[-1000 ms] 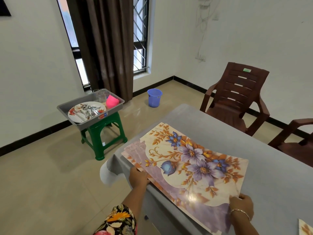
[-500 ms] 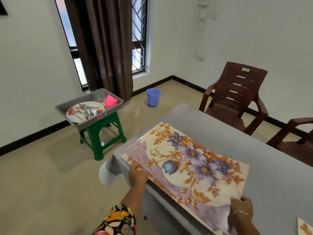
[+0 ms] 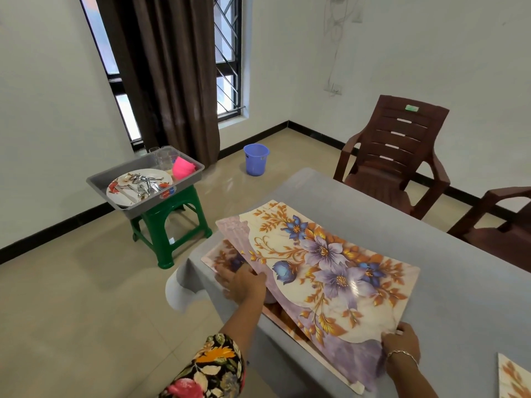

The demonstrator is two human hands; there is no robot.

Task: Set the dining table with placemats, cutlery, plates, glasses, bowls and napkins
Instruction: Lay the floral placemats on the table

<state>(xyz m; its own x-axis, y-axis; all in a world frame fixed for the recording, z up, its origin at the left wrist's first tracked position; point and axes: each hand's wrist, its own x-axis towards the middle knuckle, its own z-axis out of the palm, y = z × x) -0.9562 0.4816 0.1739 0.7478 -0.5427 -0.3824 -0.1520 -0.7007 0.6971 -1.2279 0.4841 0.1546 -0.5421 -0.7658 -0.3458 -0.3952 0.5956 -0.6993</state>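
purple placemats (image 3: 330, 262) touch left hand (image 3: 244, 285), right hand (image 3: 402, 340)

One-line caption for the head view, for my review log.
Left hand rests on a lower placemat, right hand grips the top placemat by its corner, on the grey table.

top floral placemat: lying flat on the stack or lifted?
Lifted along its near edge: a shadowed gap shows beneath the top placemat. Right hand grips its corner; left hand presses the lower placemat.
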